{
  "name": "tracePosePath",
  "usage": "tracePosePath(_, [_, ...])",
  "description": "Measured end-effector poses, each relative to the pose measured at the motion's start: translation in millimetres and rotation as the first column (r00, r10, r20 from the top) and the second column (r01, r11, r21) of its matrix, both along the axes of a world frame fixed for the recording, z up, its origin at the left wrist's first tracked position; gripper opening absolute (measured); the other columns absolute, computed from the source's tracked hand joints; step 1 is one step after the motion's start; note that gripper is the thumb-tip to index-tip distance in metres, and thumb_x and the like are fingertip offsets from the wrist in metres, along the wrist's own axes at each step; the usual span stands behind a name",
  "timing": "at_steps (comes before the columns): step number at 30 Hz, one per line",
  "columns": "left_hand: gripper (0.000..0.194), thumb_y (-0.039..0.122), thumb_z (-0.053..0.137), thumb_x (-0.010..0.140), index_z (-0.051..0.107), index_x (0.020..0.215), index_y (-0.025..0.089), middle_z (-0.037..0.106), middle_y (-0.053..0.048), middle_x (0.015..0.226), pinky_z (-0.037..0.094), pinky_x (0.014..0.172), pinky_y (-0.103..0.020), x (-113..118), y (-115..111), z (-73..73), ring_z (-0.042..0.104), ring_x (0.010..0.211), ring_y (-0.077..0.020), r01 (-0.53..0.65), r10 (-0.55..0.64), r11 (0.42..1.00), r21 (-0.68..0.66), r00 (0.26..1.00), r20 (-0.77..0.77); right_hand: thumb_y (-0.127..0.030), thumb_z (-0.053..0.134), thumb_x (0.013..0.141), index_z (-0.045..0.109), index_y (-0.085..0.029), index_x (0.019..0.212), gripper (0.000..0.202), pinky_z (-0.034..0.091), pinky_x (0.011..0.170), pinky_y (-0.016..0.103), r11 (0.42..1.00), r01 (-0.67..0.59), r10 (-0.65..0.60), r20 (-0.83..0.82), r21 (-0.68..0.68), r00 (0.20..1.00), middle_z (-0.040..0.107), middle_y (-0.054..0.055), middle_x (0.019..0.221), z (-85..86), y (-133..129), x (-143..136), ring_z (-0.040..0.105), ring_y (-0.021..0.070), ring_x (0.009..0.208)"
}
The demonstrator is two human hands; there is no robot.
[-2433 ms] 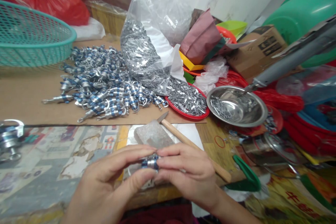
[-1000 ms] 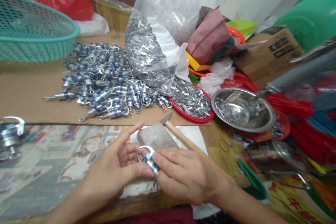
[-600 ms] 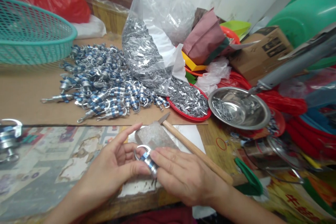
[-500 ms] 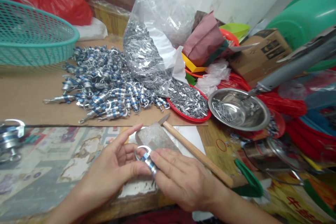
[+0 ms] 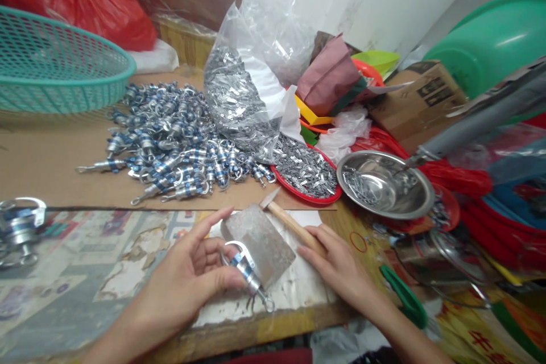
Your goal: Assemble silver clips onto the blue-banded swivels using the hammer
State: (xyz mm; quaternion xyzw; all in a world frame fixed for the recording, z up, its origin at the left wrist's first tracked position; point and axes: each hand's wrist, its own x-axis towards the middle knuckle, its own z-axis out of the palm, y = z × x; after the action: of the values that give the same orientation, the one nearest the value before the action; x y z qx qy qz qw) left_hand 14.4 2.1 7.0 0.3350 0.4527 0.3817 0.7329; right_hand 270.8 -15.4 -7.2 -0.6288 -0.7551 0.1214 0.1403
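In my left hand [image 5: 191,270] is a small silver-and-blue metal hook fitting [image 5: 245,267], pinched between thumb and fingers, its curved hook up and its ring end pointing down to the right. Just behind the fitting lies a flat grey metal block [image 5: 264,242] on white paper. My right hand [image 5: 336,264] is wrapped around the wooden handle of a hammer [image 5: 290,220], whose head rests by the block's far corner. A heap of similar hook fittings [image 5: 170,136] lies on the cardboard beyond.
A clear bag of small metal pieces [image 5: 234,96] leans behind a red dish [image 5: 333,198] of the same pieces. A steel bowl [image 5: 386,207] stands to the right. At left are a turquoise basket [image 5: 63,96] and more fittings [image 5: 21,233] near the table edge.
My right hand has left the hook fitting, moved right and closed on the hammer handle. The fitting stays in my left hand, its ring end now visible.
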Motion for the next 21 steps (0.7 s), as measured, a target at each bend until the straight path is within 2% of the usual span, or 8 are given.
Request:
tracePosePath(2, [0.092,0.011,0.078,0.056,0.032,0.135,0.021,0.069,0.006,0.069,0.053,0.065,-0.026,-0.8,-0.2,-2.3,0.066,0.066,-0.0148,0.002,-0.002,1.0,0.004,1.0,0.006,-0.027,0.054,0.088,0.056,-0.019,0.106,0.02,0.055,0.074,0.031,0.994,-0.002,0.009,-0.061,0.111,0.998,0.065,0.007,0.093,10.7,-9.0,-0.3,0.066,0.0208,0.086])
tracePosePath(4, [0.095,0.01,0.079,0.054,0.031,0.135,0.02,0.068,0.007,0.069,0.053,0.064,-0.026,-1.8,-0.2,-4.5,0.066,0.066,-0.0148,0.01,-0.01,1.0,0.006,1.0,0.011,-0.024,0.052,0.089,0.051,-0.021,0.12,0.031,0.054,0.077,0.026,0.973,-0.084,0.099,-0.064,0.213,0.993,0.065,0.008,0.103,25.7,-22.9,-1.1,0.065,0.0198,0.094])
tracePosePath(6, [0.096,0.01,0.08,0.053,0.03,0.135,0.021,0.068,0.007,0.069,0.053,0.064,-0.025,-2.4,0.3,-6.0,0.066,0.065,-0.0146,0.018,-0.018,1.0,0.003,1.0,0.015,-0.022,0.051,0.09,0.042,-0.025,0.133,0.044,0.054,0.079,0.022,0.948,-0.201,0.212,-0.02,0.247,0.977,0.065,0.007,0.112,41.0,-38.6,-1.6,0.065,0.0185,0.099])
tracePosePath(9, [0.096,0.011,0.079,0.055,0.029,0.136,0.021,0.069,0.007,0.068,0.052,0.063,-0.025,-1.8,1.4,-5.8,0.066,0.064,-0.0142,0.024,-0.024,1.0,0.003,1.0,0.021,-0.017,0.05,0.089,0.031,-0.029,0.142,0.057,0.056,0.075,0.022,0.92,-0.264,0.275,0.004,0.289,0.961,0.066,0.006,0.114,54.6,-56.9,-3.4,0.067,0.0191,0.096])
tracePosePath(13, [0.098,0.01,0.079,0.053,0.028,0.136,0.02,0.069,0.007,0.066,0.052,0.062,-0.025,-1.0,1.8,-4.0,0.065,0.062,-0.0141,0.009,-0.01,1.0,0.005,1.0,0.016,-0.014,0.044,0.09,0.033,-0.031,0.142,0.055,0.056,0.061,0.017,0.902,-0.308,0.324,-0.004,0.303,0.946,0.071,0.004,0.096,49.2,-63.7,-7.4,0.07,0.0161,0.077])
tracePosePath(19, [0.097,0.01,0.08,0.053,0.03,0.136,0.021,0.067,0.007,0.067,0.053,0.064,-0.026,0.1,0.6,-7.3,0.066,0.064,-0.0149,0.016,-0.017,0.999,0.03,1.0,0.015,-0.008,0.048,0.087,0.031,-0.026,0.143,0.061,0.054,0.071,0.016,0.906,-0.293,0.31,-0.008,0.305,0.951,0.067,0.007,0.111,39.3,-64.7,-12.7,0.068,0.016,0.094])
tracePosePath(21, [0.096,0.011,0.081,0.052,0.032,0.134,0.02,0.067,0.007,0.066,0.054,0.064,-0.026,1.3,0.4,-5.6,0.066,0.065,-0.0153,0.012,-0.013,0.999,0.031,1.0,0.005,-0.01,0.048,0.087,0.038,-0.026,0.14,0.056,0.054,0.072,0.015,0.922,-0.294,0.313,-0.037,0.251,0.949,0.068,0.006,0.11,37.7,-62.6,-13.6,0.068,0.0158,0.094])
